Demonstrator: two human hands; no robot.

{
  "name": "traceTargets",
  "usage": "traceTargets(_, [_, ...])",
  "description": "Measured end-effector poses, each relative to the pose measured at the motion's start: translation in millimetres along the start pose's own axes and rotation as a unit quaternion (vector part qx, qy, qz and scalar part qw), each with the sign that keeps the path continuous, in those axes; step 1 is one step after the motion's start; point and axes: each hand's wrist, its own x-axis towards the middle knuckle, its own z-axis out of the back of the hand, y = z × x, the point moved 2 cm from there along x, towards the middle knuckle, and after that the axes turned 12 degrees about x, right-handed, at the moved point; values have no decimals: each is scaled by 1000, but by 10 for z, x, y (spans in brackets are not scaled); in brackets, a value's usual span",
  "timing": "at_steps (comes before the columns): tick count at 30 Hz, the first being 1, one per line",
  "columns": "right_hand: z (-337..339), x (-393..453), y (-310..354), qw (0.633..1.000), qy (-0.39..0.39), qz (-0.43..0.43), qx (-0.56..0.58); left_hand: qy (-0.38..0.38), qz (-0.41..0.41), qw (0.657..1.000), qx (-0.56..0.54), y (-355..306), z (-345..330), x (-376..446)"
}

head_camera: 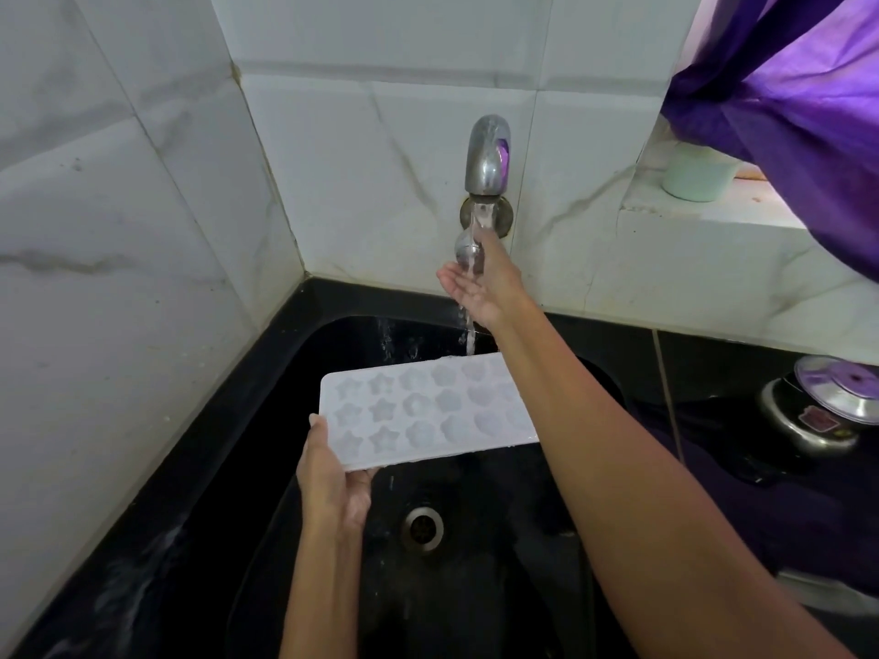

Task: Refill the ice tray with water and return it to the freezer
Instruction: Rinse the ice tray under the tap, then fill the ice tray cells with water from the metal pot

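Observation:
A white ice tray [418,411] with star, flower and heart moulds hangs level over the black sink [238,449]. My left hand [333,473] grips its near-left corner, thumb on top and fingers underneath. A steel wall tap [487,154] runs a thin stream of water [470,335] that lands at the tray's far edge. My right hand [475,283] reaches up by the tap's lower knob, palm and fingers spread in the stream. My right forearm crosses over the tray's right end and hides it.
The sink drain [422,525] lies below the tray. White marbled tiles line the left and back walls. A pale green cup [697,176] stands on the right ledge under a purple curtain [799,88]. A steel lidded pot [827,406] sits on the black counter at right.

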Motion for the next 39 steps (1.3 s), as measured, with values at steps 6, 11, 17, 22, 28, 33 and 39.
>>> traceTargets(6, [57, -134, 131, 996, 38, -71, -26, 4, 5, 1000, -7, 8, -16, -31])
traceTargets(11, [259, -431, 236, 930, -64, 78, -353, 5, -1, 1000, -7, -73, 19, -162])
traceTargets(17, [823, -1055, 167, 862, -122, 138, -472, 20, -3, 1000, -12, -114, 122, -504])
traceTargets(22, [1275, -1482, -242, 920, -122, 8, -373, 37, -5, 999, -9, -79, 236, -773])
traceTargets(28, [1483, -1818, -427, 949, -154, 67, -268, 60, 5, 998, 5, 69, 347, -1078])
traceTargets(33, [1570, -1995, -373, 951, -151, 83, -257, 112, -14, 993, -18, 142, 408, -1320])
traceTargets(39, [1592, -2212, -276, 947, -155, 77, -269, 182, 15, 982, -40, 297, 433, -1544])
